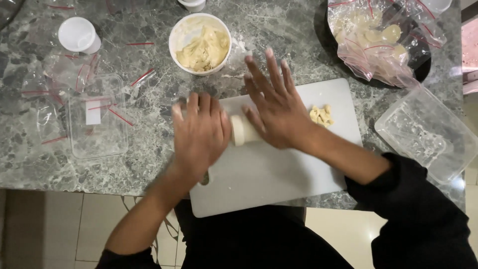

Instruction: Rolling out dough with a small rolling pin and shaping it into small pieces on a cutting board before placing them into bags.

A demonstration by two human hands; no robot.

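Both hands lie flat and open over a pale dough roll (243,130) on a white board (279,174). The left hand (199,134) covers the roll's left end, fingers spread and pointing away from the body. The right hand (276,107) presses its palm on the right part, fingers splayed toward the far edge of the bench (30,159). Only a short stretch of the roll shows between the two hands — neither hand grips it.

Just right of the right hand, small dough pieces (321,115) sit on the board. Beyond the board stands a white bowl (175,30) of dough. To the left lie clear zip bags (97,114) with red strips and a white cup (77,35); to the right, a bag of dough discs (373,35) on a dark pan and a clear tub (428,132).
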